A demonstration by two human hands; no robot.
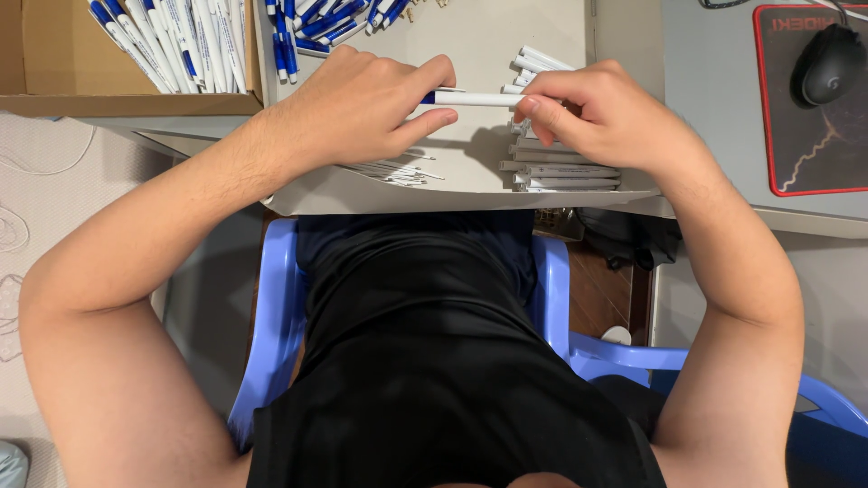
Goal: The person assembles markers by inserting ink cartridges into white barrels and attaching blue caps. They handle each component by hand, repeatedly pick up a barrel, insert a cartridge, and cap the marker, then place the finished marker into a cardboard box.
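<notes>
A grey desk [723, 99] runs across the top, with a red-edged black mouse pad [805, 154] at its right end and a black mouse [827, 65] on the pad. Below the desk stands a blue plastic chair [276, 307], and another blue chair [814, 398] shows at lower right. The floor is pale with a faint pattern at left [54, 181] and brown wood under the desk [606, 289]; the light is soft and even.

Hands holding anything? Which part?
Yes. Both hands hold one white pen level over the table: left hand pinches the blue-tipped end, right hand grips the other end.
</notes>
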